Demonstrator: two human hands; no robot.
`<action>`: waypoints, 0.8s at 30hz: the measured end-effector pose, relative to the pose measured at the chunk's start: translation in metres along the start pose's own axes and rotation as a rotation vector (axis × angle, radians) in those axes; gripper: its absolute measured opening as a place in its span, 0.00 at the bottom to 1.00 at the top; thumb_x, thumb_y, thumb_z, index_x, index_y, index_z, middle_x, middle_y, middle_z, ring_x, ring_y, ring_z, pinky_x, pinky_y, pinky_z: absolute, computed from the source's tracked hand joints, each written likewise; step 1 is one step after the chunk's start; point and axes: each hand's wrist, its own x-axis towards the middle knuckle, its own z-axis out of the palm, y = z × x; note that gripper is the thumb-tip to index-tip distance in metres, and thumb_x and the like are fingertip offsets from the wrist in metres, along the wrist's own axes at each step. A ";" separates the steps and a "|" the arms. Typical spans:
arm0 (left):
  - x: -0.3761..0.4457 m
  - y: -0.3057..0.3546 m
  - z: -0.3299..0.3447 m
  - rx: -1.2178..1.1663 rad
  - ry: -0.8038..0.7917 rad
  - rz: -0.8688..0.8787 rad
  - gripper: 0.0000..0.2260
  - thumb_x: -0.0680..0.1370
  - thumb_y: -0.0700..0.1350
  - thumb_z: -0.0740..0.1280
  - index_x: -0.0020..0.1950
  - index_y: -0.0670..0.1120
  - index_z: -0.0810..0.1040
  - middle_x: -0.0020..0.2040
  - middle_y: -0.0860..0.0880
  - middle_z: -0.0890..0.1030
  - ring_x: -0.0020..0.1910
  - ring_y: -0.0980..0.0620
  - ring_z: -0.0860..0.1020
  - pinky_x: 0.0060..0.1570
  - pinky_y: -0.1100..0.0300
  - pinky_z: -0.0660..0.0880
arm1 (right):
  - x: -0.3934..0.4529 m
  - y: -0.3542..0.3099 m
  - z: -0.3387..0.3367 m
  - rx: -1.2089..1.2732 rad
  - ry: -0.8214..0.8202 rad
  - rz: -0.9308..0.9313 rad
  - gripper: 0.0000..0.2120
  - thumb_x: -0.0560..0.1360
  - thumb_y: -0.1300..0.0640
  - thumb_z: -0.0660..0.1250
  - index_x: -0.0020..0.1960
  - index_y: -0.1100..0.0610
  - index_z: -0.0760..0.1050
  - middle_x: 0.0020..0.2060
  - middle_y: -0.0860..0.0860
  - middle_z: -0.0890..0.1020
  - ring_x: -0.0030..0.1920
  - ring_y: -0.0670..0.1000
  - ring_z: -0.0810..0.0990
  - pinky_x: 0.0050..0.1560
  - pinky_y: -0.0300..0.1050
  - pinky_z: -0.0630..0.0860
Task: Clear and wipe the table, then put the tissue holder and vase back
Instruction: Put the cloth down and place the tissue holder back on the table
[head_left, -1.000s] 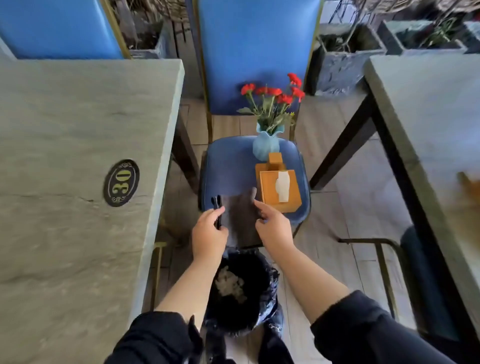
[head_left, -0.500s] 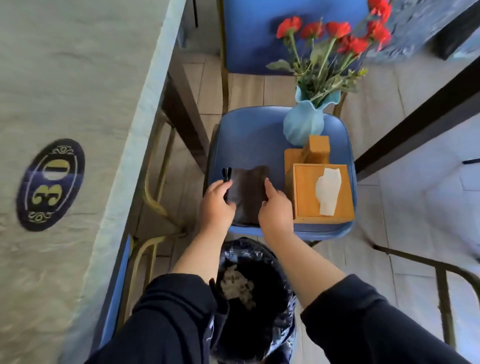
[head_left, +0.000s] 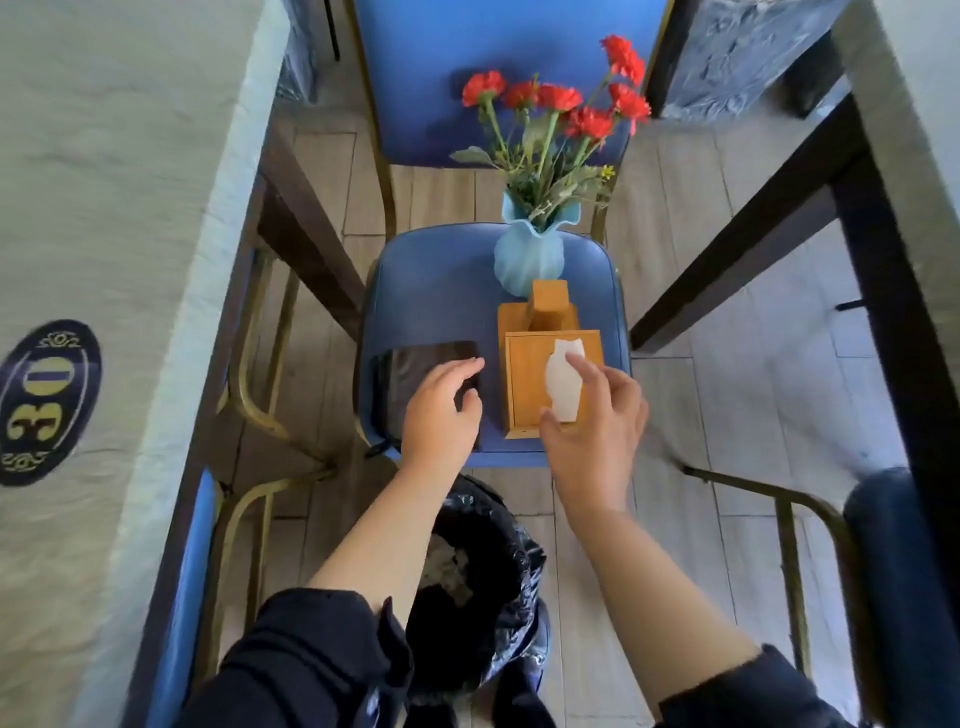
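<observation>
Change: right hand (head_left: 592, 415) gone from the dark cloth (head_left: 421, 384) to the tissue holder (head_left: 550, 379), thumb and forefinger apart round the white tissue (head_left: 563, 387), grip not yet clear; left hand (head_left: 441, 415) now flat on the cloth, fingers loosely spread, black clip no longer seen.
Table (head_left: 104, 260): left, numbered 30.
Chair (head_left: 441, 275): carries cloth at front left, tissue holder at front right edge, vase (head_left: 527, 257) with red flowers at back edge, touching the holder.
In the way: black bin (head_left: 483, 587) just before the seat front; second table's legs (head_left: 753, 223) right.
Room: bare seat at back left corner.
</observation>
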 end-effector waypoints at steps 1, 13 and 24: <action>-0.002 0.004 0.009 -0.034 -0.020 -0.026 0.17 0.79 0.39 0.61 0.67 0.51 0.75 0.66 0.55 0.74 0.64 0.58 0.71 0.64 0.63 0.66 | 0.006 0.011 -0.007 -0.009 -0.077 0.061 0.41 0.66 0.58 0.77 0.73 0.47 0.62 0.68 0.51 0.65 0.69 0.53 0.61 0.68 0.46 0.62; 0.008 0.000 0.082 -0.517 -0.231 -0.357 0.29 0.81 0.55 0.58 0.78 0.57 0.48 0.75 0.57 0.62 0.70 0.57 0.64 0.62 0.69 0.63 | 0.056 0.084 0.013 0.130 -0.522 -0.015 0.63 0.60 0.55 0.81 0.78 0.49 0.38 0.71 0.44 0.59 0.71 0.45 0.59 0.65 0.42 0.64; -0.027 0.023 0.051 -0.569 -0.211 -0.262 0.25 0.80 0.51 0.61 0.76 0.58 0.56 0.69 0.57 0.69 0.65 0.62 0.69 0.63 0.64 0.68 | 0.014 0.051 -0.019 0.171 -0.440 0.012 0.60 0.63 0.52 0.80 0.74 0.38 0.36 0.69 0.41 0.62 0.66 0.40 0.64 0.62 0.39 0.68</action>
